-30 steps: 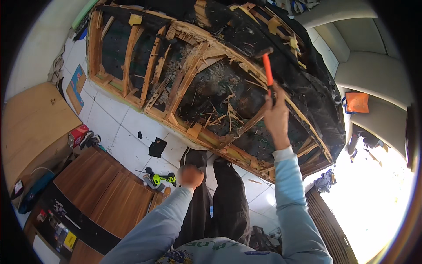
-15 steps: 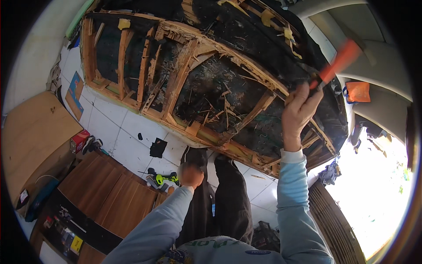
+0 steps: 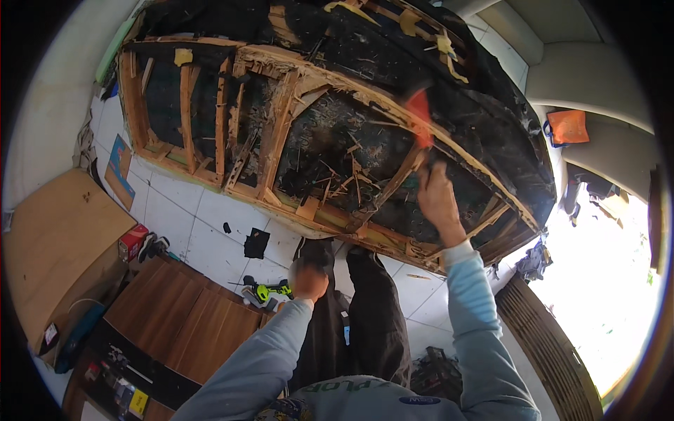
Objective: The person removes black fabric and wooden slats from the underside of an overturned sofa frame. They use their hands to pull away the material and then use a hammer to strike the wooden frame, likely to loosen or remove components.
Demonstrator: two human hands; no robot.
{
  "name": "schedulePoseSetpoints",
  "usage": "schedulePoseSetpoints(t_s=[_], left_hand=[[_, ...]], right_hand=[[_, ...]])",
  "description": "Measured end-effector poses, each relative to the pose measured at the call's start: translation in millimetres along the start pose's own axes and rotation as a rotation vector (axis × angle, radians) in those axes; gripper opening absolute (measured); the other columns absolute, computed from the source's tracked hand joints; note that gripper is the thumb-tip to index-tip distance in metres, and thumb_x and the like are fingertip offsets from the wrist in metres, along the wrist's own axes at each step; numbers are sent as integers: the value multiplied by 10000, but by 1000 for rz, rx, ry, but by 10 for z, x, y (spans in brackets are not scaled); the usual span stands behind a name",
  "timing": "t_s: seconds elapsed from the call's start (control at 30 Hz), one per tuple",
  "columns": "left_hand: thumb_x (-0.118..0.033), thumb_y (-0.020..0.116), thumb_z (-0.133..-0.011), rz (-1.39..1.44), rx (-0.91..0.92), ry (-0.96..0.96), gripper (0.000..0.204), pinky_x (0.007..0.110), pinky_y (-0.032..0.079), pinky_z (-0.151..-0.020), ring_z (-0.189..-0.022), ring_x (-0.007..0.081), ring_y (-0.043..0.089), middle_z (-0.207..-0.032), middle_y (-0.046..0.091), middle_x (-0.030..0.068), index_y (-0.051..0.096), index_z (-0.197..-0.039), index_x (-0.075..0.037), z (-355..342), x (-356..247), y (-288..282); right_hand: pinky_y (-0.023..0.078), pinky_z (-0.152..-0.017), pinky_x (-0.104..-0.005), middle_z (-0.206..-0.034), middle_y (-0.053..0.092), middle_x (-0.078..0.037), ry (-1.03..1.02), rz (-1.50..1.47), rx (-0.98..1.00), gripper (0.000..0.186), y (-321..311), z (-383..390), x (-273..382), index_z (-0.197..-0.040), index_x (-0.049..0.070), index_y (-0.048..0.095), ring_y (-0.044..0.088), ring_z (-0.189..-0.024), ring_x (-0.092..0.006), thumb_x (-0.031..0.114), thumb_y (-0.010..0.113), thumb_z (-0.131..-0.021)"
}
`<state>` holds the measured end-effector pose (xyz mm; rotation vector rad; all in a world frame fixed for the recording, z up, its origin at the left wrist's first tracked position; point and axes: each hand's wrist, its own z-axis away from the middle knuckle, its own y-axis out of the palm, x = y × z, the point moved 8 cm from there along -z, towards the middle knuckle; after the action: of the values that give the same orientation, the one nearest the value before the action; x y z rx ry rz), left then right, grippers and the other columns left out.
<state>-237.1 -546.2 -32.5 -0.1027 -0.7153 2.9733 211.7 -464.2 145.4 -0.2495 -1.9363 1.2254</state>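
My right hand [image 3: 439, 200] is closed around a striking tool with an orange-red end [image 3: 419, 116], smeared by motion. Its exact kind I cannot make out. The orange end is over a slanting wooden brace [image 3: 401, 177] and the long rail [image 3: 372, 91] of a stripped, splintered furniture frame. The frame appears to be a sofa on its side, with black cloth [image 3: 484, 130] along its far part. My left hand [image 3: 309, 282] is closed in front of my left leg, apart from the frame. A dark blur at its top hides what it may hold.
Wood splinters [image 3: 354, 172] lie inside the frame. On the white tiles [image 3: 228, 207] are a black scrap [image 3: 256, 243] and a green-and-black power tool [image 3: 272, 290]. A brown wooden cabinet [image 3: 179, 309] stands at left; a slatted panel [image 3: 544, 337] leans at right near the bright opening.
My right hand has swung down and left, bringing the orange-ended tool from beyond the frame's right part to the brace. My left hand stays almost where it was. The view has shifted slightly.
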Motion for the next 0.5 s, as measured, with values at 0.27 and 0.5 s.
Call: schedulePoseSetpoints(t_s=[0.27, 0.5], left_hand=[[-416, 664, -895, 0, 39, 16, 541, 473, 572, -988, -1148, 405, 695, -1279, 691, 244, 692, -1267, -23, -44, 30, 64], [-430, 645, -913, -16, 21, -10, 560, 463, 559, -1010, -1175, 401, 680, -1287, 686, 252, 685, -1277, -6, -13, 81, -5]], right_hand=[[461, -535, -444, -688, 611, -244, 180, -56, 82, 212, -235, 232, -159, -1143, 3, 553, 635, -579, -396, 198, 576, -1063], [446, -519, -408, -672, 586, -217, 301, -170, -90, 200, -637, -130, 206, -1164, 7, 528, 611, -561, -298, 174, 569, -1062]])
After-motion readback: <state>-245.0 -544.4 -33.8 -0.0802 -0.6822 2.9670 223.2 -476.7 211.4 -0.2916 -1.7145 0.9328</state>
